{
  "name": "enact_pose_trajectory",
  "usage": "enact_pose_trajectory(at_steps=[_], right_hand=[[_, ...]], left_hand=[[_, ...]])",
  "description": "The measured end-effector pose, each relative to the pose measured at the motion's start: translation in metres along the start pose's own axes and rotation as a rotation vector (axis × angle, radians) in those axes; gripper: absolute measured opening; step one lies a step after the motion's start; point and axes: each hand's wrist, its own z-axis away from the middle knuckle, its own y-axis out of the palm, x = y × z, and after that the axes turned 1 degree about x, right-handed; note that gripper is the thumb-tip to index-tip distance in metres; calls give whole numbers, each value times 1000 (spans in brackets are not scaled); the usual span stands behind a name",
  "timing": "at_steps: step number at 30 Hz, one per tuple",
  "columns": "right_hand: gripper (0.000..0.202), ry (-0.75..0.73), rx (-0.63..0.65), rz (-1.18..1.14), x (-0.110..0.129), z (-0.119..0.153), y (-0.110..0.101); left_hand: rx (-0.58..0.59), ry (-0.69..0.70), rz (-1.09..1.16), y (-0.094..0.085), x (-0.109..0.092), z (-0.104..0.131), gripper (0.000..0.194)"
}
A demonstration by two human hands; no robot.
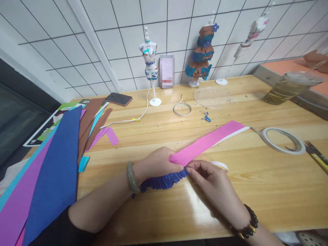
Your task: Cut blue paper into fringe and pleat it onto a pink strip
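A pink paper strip [208, 141] slants up and right from my hands, with white double-sided tape [232, 134] along its lower edge. That tape runs on to a roll of tape [284, 140] on the right. My left hand [160, 160] is closed on the near end of the pink strip. Below it, pleated blue crepe paper [165, 181] hangs along the strip's edge. The thumb and fingertips of my right hand [211, 176] pinch the blue paper at its right end, close to my left thumb. A curl of white backing tape [219, 165] shows behind my right hand.
Coloured paper sheets [55, 160] are heaped at the left beside a phone [119, 98]. Small dress forms stand at the back, one in a brown and blue paper dress [201, 54]. A smaller tape roll [182, 109], a drink cup [289, 89] and a yellow-black cutter [317, 157] lie around.
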Motion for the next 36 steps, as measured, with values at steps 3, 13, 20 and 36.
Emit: enact_pose_trajectory(at_steps=[3,13,20,36], right_hand=[[20,1,6,-5,-1,0,0],[20,27,4,-71,-5,0,3],[19,3,-24,-21,-5,0,4],[20,43,-13,-115,-5,1,2]], left_hand=[[19,18,-12,-1,-2,1,22],[68,3,31,-3,-1,1,19],[50,22,39,-1,-3,0,23],[41,-37,114,-4,-9,-1,16]])
